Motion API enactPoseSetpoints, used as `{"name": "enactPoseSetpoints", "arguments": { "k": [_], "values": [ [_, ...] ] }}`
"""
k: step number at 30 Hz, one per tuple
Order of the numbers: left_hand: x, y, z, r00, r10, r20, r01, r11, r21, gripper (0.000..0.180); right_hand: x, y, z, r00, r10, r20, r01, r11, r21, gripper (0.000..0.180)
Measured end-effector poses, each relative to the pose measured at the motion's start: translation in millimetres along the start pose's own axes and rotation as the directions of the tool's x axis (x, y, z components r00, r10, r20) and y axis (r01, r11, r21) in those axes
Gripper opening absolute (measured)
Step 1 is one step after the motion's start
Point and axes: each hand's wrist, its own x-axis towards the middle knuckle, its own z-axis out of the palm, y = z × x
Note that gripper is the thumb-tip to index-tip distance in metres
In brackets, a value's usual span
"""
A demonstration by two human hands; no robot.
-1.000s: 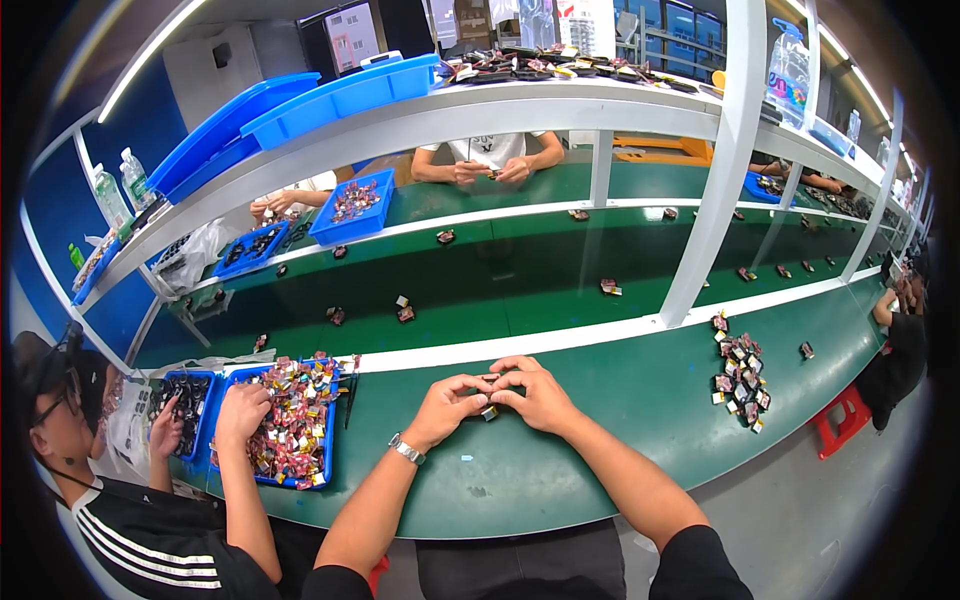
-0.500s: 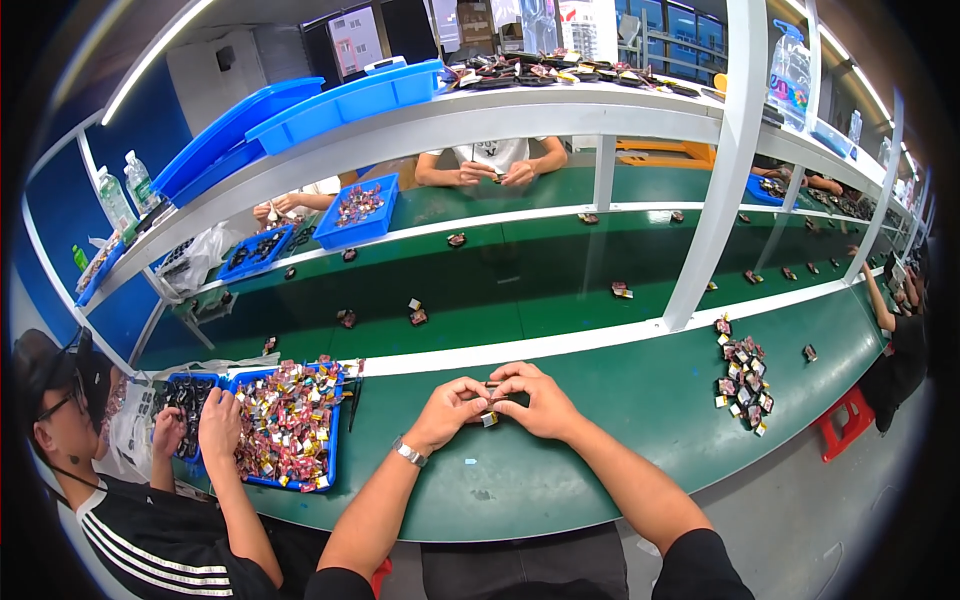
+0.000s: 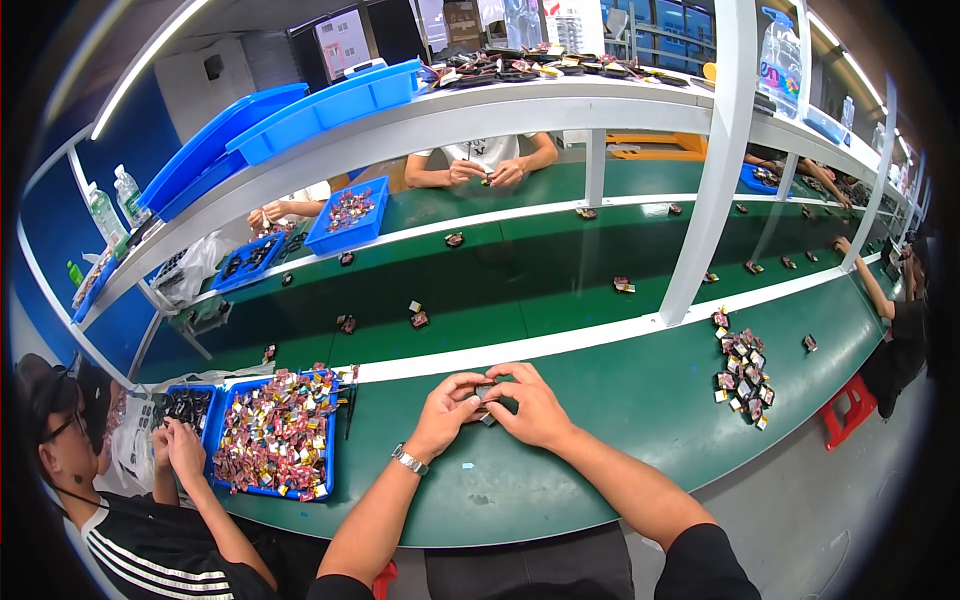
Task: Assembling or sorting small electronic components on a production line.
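Over the green bench, my left hand and my right hand meet at their fingertips. Between them they pinch a small dark electronic part, mostly covered by my fingers; a pale edge shows beneath. Both hands are closed on it, and its exact kind cannot be made out. To the left stands a blue tray heaped with small reddish electronic parts bearing white and yellow tabs. Right of my hands lies a loose pile of similar dark and reddish parts, with a single part beyond it.
A co-worker's hands work by a blue tray of black pieces at left. A dark thin tool lies beside the heaped tray. Behind the bench, a green belt carries scattered parts. A white post rises before it.
My fingers have shifted on the small part, and less of its pale underside shows. The co-worker's hands at left have come together above the black pieces. The whole view has tilted slightly.
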Motion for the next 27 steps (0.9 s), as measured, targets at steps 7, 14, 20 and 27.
{"name": "enactPoseSetpoints", "arguments": {
  "k": [7,14,20,27],
  "values": [
    [0,1,-2,0.998,-0.040,0.040,0.043,0.997,-0.063,0.030,-1,-4,7,0.996,-0.004,-0.083,0.004,1.000,-0.003,0.009],
    [2,-4,-5,0.999,-0.024,0.040,0.028,0.995,-0.097,0.027,-7,2,18,0.990,0.062,-0.125,-0.061,0.998,0.014,0.016],
    [1,-5,-6,1.000,-0.021,0.011,0.022,0.995,-0.102,0.025,-10,6,25,0.987,0.115,-0.113,-0.108,0.992,0.066,0.019],
    [0,-2,-1,1.000,-0.005,0.004,0.005,1.000,-0.026,0.023,-10,1,25,0.988,0.049,-0.144,-0.045,0.999,0.030,0.018]
  ]
}}
